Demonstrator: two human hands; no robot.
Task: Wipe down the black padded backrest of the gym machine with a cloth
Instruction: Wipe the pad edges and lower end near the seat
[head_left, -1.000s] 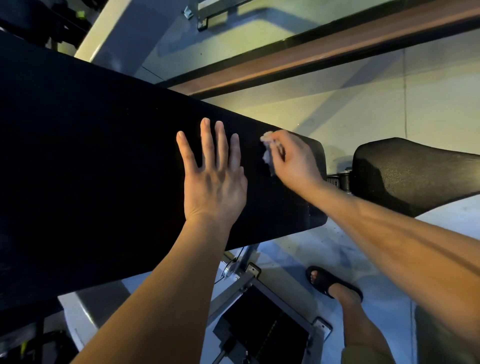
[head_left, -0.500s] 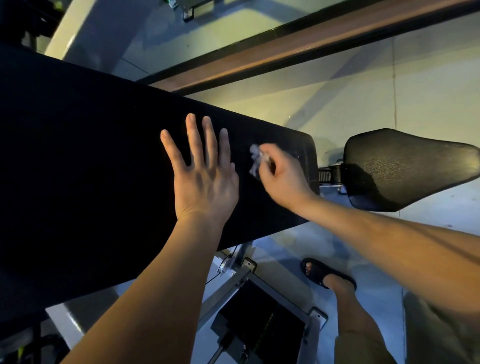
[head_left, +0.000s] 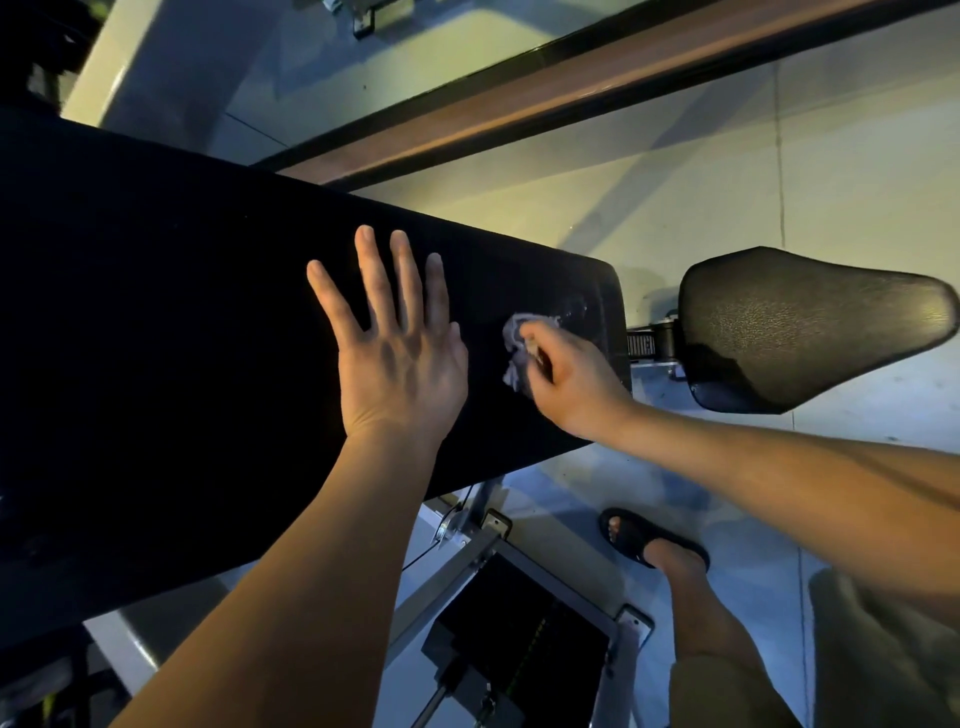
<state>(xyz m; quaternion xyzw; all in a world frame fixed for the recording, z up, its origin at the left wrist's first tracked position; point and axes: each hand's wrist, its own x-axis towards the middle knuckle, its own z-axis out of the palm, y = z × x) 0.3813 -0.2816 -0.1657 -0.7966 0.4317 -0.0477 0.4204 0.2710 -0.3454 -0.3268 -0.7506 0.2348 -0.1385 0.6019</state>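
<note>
The right hand (head_left: 576, 379) pinches the cloth (head_left: 514, 348) near the right end of the backrest (head_left: 182, 312), whose long axis runs left past the spread, flat left hand (head_left: 400, 364).

Black backrest (head_left: 182, 322), pale grey cloth (head_left: 515, 347), black grained seat pad (head_left: 795, 327), black sandal (head_left: 636, 535).

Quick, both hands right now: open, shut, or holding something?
Left hand: open, fingers spread flat on the backrest.
Right hand: gripping the crumpled cloth against the backrest.
</note>
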